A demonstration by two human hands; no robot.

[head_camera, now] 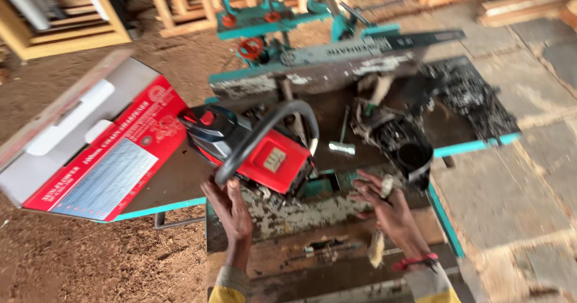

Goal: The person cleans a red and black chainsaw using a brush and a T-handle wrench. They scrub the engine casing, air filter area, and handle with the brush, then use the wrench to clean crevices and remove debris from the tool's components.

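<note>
over workbench [336, 210], left hand [227, 202] grips chainsaw [255, 146] handle; right hand [384, 204] raised, fingers curled.

A large flat cardboard box [99, 143] lies well to the left of the left hand [228, 207], hanging over the tabletop [180, 180] edge. Its face is red with white print and a pale grey-blue rectangular panel; its open flap is grey-white. A small yellowish rectangular label [274, 159] sits on the red chainsaw body [273, 159], just above and right of that hand.

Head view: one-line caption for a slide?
Left hand grips the black handle of a red chainsaw body on a worn workbench; right hand holds a small part.
</note>
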